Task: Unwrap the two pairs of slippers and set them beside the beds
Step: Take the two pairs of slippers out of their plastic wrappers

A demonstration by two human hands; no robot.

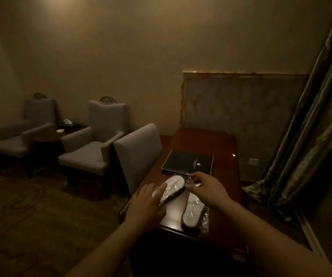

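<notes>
While the left hand (148, 198) lies flat and open on one wrapped slipper pair (173, 187), the right hand (205, 187) closes its grip on the thin, slippery-looking plastic wrap (191, 179) at the toe end, probably the best hold.

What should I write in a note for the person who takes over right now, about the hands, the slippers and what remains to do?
Left hand: flat on the left slipper pair, holding it down on the desk.
Right hand: pinching the clear wrap at the far end of that pair.
Right slipper pair: on the desk near its front edge, wrapped in plastic.
Done: nothing is out of its wrap yet.
Left: open both wraps, then carry the slippers to the beds, which are not in view.
</notes>
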